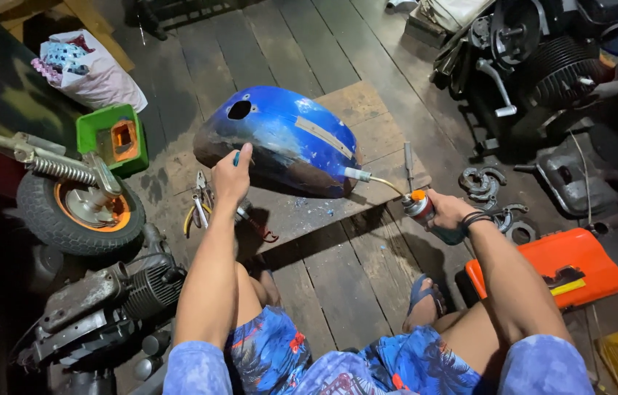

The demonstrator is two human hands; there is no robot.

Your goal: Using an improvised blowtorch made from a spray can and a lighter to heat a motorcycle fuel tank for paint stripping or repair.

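Left hand (230, 178) fingers clamp a scraper (236, 157) against the blue tank (287, 135); right hand (449, 212) grips a torch (420, 207) just beside it.

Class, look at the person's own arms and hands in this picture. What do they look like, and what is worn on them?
Both arms are bare from the short, mottled pale blue sleeves down. The left hand wears no glove, ring or band. The right hand is also ungloved, with thin dark bands around its wrist. No watch or markings show.

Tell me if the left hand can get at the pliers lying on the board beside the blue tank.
Probably yes. The left hand rests on the blue tank holding a thin tool, and the pliers lie just beside its wrist on the board with nothing over them. It would need to free its fingers first.
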